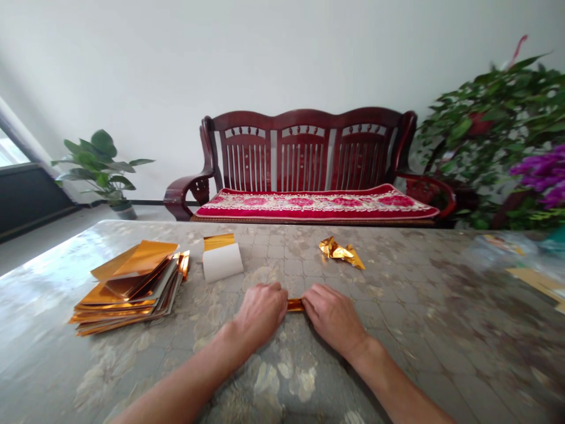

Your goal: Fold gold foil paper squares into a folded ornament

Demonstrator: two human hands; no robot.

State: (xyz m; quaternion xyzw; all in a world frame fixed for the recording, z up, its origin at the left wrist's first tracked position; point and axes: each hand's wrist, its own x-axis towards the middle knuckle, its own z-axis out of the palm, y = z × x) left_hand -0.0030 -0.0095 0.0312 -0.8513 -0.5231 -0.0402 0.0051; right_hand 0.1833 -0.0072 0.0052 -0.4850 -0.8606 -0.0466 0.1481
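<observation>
Between my two hands a narrow folded strip of gold foil paper (295, 305) shows, low over the patterned table. My left hand (263, 303) is closed on its left end, knuckles up. The right end is gripped by the closed fingers of my right hand (332, 312). Most of the strip is hidden under the fingers. Beyond my right hand lies a crumpled, folded gold foil piece (341, 252). A curled sheet (223, 262), white outside with a gold edge, rests past my left hand. Farther left is a loose stack of gold foil sheets (128, 294).
The table (410, 294) has a glossy floral covering. Clear plastic wrapping (498, 250) and a tan flat piece (536, 287) lie at its right. Behind stands a dark red wooden bench (304, 153) with a red cushion (309, 203), flanked by potted plants (103, 165).
</observation>
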